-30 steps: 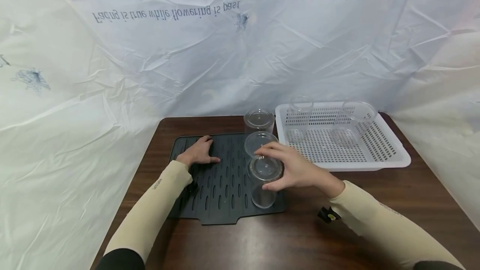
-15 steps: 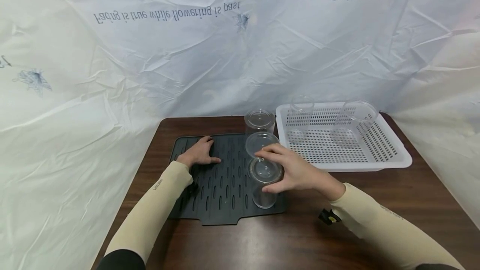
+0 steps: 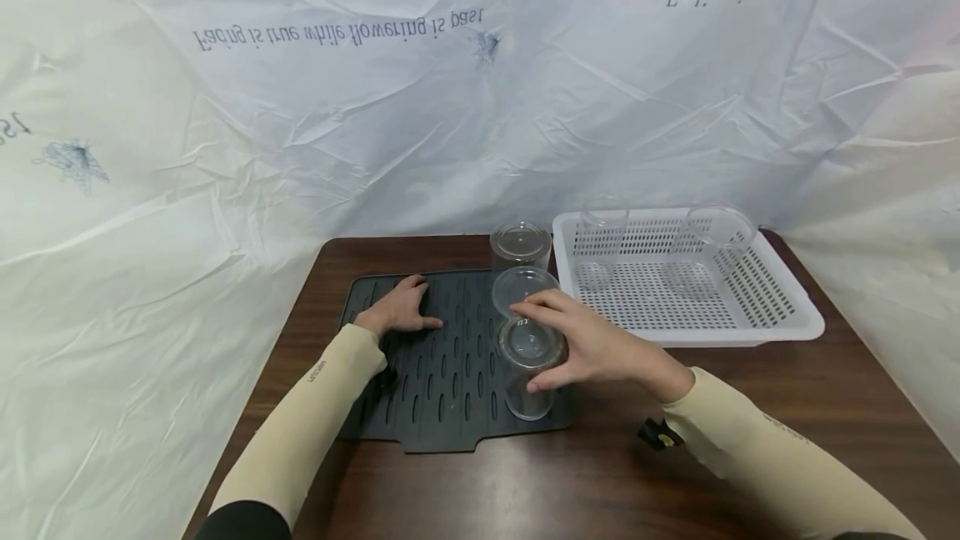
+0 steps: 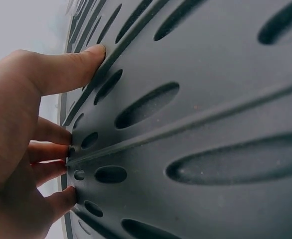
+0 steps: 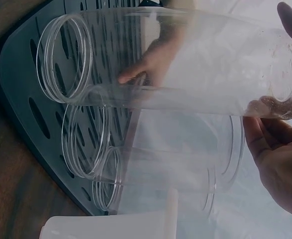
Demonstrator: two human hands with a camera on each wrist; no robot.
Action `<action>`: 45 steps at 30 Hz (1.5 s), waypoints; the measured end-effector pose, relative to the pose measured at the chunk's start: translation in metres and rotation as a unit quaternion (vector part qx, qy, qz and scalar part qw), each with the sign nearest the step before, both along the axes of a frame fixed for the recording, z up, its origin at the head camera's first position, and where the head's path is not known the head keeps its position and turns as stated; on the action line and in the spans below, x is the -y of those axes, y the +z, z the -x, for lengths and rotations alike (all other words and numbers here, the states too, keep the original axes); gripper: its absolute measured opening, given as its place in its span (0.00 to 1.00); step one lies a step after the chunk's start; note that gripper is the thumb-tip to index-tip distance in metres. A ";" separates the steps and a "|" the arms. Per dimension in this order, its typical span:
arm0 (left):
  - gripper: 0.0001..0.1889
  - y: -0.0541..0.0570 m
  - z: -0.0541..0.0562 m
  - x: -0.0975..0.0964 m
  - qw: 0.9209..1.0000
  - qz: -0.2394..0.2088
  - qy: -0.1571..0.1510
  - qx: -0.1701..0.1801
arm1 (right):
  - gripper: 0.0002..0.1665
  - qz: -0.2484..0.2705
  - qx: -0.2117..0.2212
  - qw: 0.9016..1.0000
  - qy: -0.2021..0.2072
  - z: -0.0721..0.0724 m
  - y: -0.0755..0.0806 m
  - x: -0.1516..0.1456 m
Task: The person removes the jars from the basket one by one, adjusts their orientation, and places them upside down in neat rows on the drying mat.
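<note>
A clear jar [image 3: 525,390] stands upside down at the right front of a dark ribbed drying mat [image 3: 446,432]. My right hand [image 3: 588,344] grips its upper end, thumb on the near side and fingers on the far side. In the right wrist view the ringed mouth of the jar [image 5: 176,64] is against the mat. Behind it, in a row along the mat's right side, are two more upturned clear jars, the middle one [image 3: 517,283] and the far one [image 3: 520,244]. My left hand [image 3: 397,307] rests on the mat's left part, fingertips touching its slotted surface [image 4: 206,109].
A white perforated basket [image 3: 720,333] sits at the back right of the brown wooden table [image 3: 600,473]. Inside it stand two clear containers, a narrow one [image 3: 602,232] and a wider one [image 3: 705,252]. A pale printed sheet [image 3: 420,123] hangs behind the table.
The head view has shifted very slightly, so everything sits a little lower. Both hands and the jar keep their places.
</note>
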State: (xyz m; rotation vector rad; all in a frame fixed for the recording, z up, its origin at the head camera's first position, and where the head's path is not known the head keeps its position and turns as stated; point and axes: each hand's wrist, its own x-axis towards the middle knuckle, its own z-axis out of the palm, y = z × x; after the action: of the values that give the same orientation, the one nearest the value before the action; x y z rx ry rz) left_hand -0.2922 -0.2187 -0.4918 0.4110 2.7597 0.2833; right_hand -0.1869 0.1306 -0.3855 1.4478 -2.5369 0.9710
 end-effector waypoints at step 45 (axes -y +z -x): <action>0.49 0.002 0.002 0.000 1.000 -0.002 0.000 0.013 | 0.57 0.087 0.013 0.996 -0.010 0.023 0.026 -0.025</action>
State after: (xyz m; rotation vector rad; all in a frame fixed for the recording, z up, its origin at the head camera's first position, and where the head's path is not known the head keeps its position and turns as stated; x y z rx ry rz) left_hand -0.2940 -0.2187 -0.4898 0.4050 2.7348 0.2924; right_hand -0.2103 0.1555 -0.3595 1.3674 -2.4083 1.1827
